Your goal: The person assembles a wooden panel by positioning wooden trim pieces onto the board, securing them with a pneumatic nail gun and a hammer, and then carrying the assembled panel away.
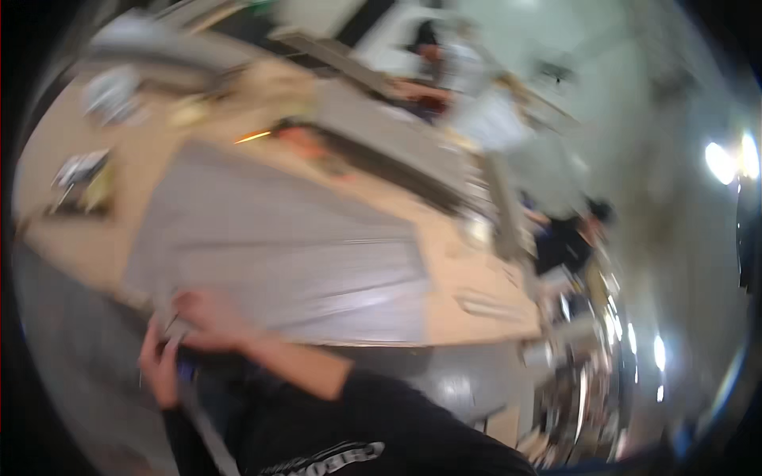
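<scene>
A large grey sheet [278, 238], apparently cloth or similar material with fold lines across it, lies flat on a tan worktable [48, 182]. At the sheet's near left corner my two hands are close together. My left hand [163, 365] is at the table edge with its fingers curled; what they hold is blurred. My right hand [208, 319] reaches in over the near edge of the sheet, its fingers closed near a thin dark item [171, 323] too smeared to name. Motion blur hides the fingertips.
Long grey beams [389, 147] lie across the table's far side, beside an orange-and-black tool [305, 147]. A small box of items [86, 182] and a crumpled clear bag [113, 95] sit at left. Two people [565, 242] [444, 67] work beyond the table.
</scene>
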Action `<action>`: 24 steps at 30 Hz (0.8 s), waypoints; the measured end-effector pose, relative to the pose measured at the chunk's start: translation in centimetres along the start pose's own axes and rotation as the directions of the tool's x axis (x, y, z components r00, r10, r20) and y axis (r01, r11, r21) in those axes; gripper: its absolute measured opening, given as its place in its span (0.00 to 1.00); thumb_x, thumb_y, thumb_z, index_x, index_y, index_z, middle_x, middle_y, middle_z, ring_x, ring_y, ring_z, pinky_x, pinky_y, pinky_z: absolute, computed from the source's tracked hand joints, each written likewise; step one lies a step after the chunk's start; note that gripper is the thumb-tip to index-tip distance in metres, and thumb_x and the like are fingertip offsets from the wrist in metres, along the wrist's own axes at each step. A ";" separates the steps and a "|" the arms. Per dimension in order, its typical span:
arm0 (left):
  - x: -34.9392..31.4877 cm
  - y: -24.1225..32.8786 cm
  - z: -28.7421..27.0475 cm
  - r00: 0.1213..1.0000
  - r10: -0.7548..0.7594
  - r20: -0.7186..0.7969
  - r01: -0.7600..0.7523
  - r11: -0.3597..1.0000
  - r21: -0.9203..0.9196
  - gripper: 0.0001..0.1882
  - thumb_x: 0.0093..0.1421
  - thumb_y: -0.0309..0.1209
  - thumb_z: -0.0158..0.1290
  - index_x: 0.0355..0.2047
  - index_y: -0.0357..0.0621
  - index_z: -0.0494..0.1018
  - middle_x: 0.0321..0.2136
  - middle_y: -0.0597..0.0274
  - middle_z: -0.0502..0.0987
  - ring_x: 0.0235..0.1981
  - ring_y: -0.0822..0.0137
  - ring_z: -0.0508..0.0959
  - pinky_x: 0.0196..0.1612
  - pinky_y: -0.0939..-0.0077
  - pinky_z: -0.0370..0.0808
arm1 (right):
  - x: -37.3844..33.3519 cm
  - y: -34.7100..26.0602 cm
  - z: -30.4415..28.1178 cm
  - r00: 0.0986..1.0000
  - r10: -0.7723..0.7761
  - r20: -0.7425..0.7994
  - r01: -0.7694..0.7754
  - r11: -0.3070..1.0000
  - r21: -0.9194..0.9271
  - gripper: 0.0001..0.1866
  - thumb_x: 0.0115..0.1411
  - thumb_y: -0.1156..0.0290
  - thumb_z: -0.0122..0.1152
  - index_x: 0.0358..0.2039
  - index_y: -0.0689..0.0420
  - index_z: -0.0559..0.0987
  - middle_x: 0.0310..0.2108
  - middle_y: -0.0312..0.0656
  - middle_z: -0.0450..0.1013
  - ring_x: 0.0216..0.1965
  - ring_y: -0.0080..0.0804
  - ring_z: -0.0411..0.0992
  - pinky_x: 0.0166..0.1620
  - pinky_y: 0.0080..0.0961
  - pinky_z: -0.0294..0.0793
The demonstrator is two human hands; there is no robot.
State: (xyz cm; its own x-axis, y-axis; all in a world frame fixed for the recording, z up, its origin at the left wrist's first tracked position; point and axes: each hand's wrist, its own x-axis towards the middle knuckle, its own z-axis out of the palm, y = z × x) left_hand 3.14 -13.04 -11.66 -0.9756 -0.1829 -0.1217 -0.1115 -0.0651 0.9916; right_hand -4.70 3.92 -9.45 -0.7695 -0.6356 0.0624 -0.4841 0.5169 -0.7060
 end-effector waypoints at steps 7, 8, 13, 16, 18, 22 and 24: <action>-0.3 -2.0 0.2 0.982 0.163 -0.091 -0.163 0.987 0.006 0.21 0.50 0.21 0.59 0.47 0.35 0.73 0.33 0.55 0.78 0.34 0.74 0.77 0.37 0.82 0.73 | -0.3 -0.6 -1.4 0.981 -0.176 -0.084 0.162 0.976 -0.147 0.31 0.41 0.64 0.71 0.49 0.51 0.74 0.52 0.46 0.66 0.50 0.47 0.66 0.52 0.37 0.67; -0.6 -1.3 -0.3 0.983 0.162 -0.084 -0.160 0.987 0.024 0.21 0.50 0.21 0.59 0.47 0.35 0.73 0.32 0.55 0.79 0.33 0.74 0.77 0.36 0.82 0.73 | -0.2 -1.2 -1.4 0.981 -0.171 -0.093 0.149 0.968 -0.201 0.31 0.40 0.64 0.71 0.48 0.51 0.75 0.52 0.46 0.66 0.49 0.46 0.67 0.51 0.37 0.68; -0.4 -1.6 -0.4 0.979 0.189 -0.074 -0.191 0.981 -0.030 0.22 0.50 0.22 0.59 0.48 0.37 0.73 0.34 0.54 0.79 0.33 0.73 0.78 0.36 0.81 0.74 | 0.0 -1.3 -1.2 0.978 -0.192 -0.078 0.171 0.959 -0.226 0.31 0.38 0.65 0.71 0.47 0.52 0.76 0.53 0.46 0.66 0.47 0.44 0.67 0.48 0.36 0.68; -0.1 -0.7 0.0 0.983 0.169 -0.067 -0.176 0.978 -0.108 0.26 0.50 0.23 0.60 0.51 0.39 0.71 0.36 0.54 0.79 0.33 0.72 0.78 0.37 0.81 0.74 | 0.1 -1.3 -1.4 0.978 -0.200 -0.056 0.176 0.942 -0.286 0.31 0.37 0.65 0.70 0.47 0.53 0.76 0.54 0.47 0.65 0.46 0.43 0.68 0.47 0.34 0.68; 0.3 -0.7 -0.2 0.988 0.138 -0.063 -0.146 0.977 -0.158 0.28 0.49 0.24 0.61 0.52 0.40 0.70 0.38 0.54 0.78 0.34 0.71 0.79 0.38 0.81 0.74 | 0.3 -1.7 -1.5 0.979 -0.200 -0.040 0.178 0.934 -0.310 0.32 0.37 0.65 0.69 0.48 0.53 0.76 0.54 0.47 0.65 0.46 0.43 0.68 0.46 0.33 0.68; 1.1 -1.0 -0.5 0.978 0.207 0.019 -0.207 0.978 -0.029 0.32 0.46 0.28 0.63 0.54 0.42 0.68 0.43 0.55 0.77 0.35 0.69 0.77 0.40 0.79 0.73 | 0.6 -2.3 -1.4 0.985 -0.170 -0.006 0.156 0.918 -0.365 0.33 0.37 0.65 0.68 0.49 0.53 0.75 0.55 0.47 0.65 0.44 0.42 0.69 0.44 0.31 0.67; 1.3 -1.3 -0.4 0.974 0.225 0.005 -0.224 0.973 -0.053 0.33 0.45 0.28 0.64 0.54 0.42 0.69 0.43 0.55 0.76 0.35 0.69 0.77 0.40 0.79 0.72 | 0.6 -2.1 -1.3 0.987 -0.153 0.048 0.159 0.912 -0.378 0.33 0.37 0.66 0.68 0.50 0.53 0.75 0.55 0.47 0.65 0.43 0.41 0.70 0.44 0.31 0.67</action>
State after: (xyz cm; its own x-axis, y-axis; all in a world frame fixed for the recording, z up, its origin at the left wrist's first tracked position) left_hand 2.08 -13.64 -13.16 -0.9765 -0.1884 0.1043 0.1201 -0.0745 0.9900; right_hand -4.67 3.23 -7.03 -0.6659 -0.7336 0.1358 -0.7215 0.5869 -0.3673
